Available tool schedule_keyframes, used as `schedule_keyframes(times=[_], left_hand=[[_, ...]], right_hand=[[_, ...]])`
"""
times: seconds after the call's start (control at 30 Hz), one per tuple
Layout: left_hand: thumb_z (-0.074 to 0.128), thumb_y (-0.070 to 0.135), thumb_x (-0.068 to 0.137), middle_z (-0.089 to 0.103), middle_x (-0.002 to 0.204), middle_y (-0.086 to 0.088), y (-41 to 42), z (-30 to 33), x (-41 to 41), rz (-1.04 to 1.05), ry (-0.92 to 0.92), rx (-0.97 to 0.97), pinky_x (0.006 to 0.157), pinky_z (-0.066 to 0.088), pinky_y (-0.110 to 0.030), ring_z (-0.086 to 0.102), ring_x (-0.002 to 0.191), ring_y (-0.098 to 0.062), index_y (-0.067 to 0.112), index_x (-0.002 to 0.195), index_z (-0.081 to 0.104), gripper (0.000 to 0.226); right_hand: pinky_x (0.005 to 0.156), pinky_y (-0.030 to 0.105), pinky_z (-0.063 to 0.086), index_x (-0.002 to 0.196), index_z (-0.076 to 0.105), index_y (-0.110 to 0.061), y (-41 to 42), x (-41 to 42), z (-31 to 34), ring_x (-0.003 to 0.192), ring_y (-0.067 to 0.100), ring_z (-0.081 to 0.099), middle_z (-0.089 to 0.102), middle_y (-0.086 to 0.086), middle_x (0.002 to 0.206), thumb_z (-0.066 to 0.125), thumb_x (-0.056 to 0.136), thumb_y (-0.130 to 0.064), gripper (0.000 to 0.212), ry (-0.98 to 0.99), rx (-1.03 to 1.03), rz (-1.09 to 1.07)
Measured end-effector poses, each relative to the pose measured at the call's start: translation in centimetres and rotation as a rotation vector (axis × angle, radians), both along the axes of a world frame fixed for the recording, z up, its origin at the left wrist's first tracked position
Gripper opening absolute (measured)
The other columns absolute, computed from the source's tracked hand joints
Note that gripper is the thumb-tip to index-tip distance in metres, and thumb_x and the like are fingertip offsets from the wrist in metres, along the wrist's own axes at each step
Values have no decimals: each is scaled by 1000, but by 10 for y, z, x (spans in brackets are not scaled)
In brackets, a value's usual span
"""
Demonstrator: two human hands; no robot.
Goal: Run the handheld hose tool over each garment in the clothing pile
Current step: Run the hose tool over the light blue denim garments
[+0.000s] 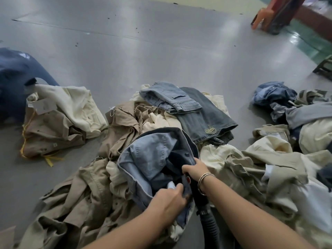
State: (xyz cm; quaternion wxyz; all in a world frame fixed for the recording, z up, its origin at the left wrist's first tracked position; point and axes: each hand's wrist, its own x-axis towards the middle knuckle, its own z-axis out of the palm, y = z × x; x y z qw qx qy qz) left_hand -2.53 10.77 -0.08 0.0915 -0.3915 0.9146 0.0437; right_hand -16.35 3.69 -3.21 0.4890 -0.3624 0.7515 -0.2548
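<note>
Left hand (167, 198) pinches the waistband of the blue jeans (152, 159) lying atop the clothing pile (125, 123) on the grey floor (143, 51); right hand (195, 169) grips the black hose tool (203, 211) against the denim

Both hands (168, 196) (195, 169) curled, gripping.

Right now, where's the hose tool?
Head view, bottom centre: the hose tool is held in the right hand, pushed into the blue jeans that the left hand grips.
</note>
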Motion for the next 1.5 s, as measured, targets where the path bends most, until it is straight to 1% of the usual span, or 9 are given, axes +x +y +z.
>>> schedule_keyframes(times=[0.2,0.3,0.37,0.5,0.67,0.87,1.17,1.27,1.5], left_hand=[[48,17,91,47,131,-11,13,-14,11,278,372,632,86,46,-32,52,113,-28,19,150,26,63],[39,0,94,60,117,-17,-18,-3,20,896,879,1038,61,51,-19,65,80,-21,4,132,51,40],[39,-6,94,58,112,-17,-44,3,29,1045,1084,816,65,50,-20,62,79,-20,4,116,56,30],[51,-11,81,47,139,-13,-68,20,37,664,966,636,106,39,-25,46,128,-19,5,137,42,59],[60,40,73,60,122,-10,-52,40,17,319,723,408,101,40,-38,52,118,-23,8,116,64,54],[58,14,94,62,95,-4,-44,70,50,427,1054,864,80,47,-28,55,89,-11,-4,105,66,23],[62,28,89,74,79,1,-36,92,66,924,1485,761,61,53,-22,67,71,-15,13,94,70,17],[53,38,95,73,77,-5,-31,96,70,1199,1638,876,56,52,-25,68,65,-18,16,94,69,28],[50,40,97,70,106,-17,-17,114,58,1276,1727,925,96,50,-45,66,101,-31,10,106,65,35]], right_hand=[[41,15,41,88,64,-6,6,-20,33,42,5,53,61,0,59,66,66,5,24,-177,-136,-210],[46,22,45,88,62,-3,7,-35,74,48,13,55,62,5,60,66,69,4,21,-288,-167,-150],[48,24,47,90,60,0,8,-39,103,50,17,56,62,9,61,63,71,4,20,-403,-212,-94],[50,25,52,91,60,4,11,-32,161,54,20,61,65,14,68,61,60,-3,32,-599,-278,90],[52,24,52,85,60,2,13,-15,206,56,18,61,64,10,66,57,61,-7,25,-667,-285,264],[47,18,49,72,60,-1,-11,-46,223,43,14,55,61,5,51,47,81,-3,16,-486,-257,93],[61,33,49,105,61,-16,-7,-42,201,70,29,59,62,17,79,60,76,11,39,-285,-437,96],[46,30,51,103,59,-15,18,-29,206,53,27,56,62,9,64,65,76,11,38,-371,-480,78],[50,29,53,102,63,-22,89,-4,203,65,20,68,72,12,87,72,63,-8,43,-404,-480,327]])
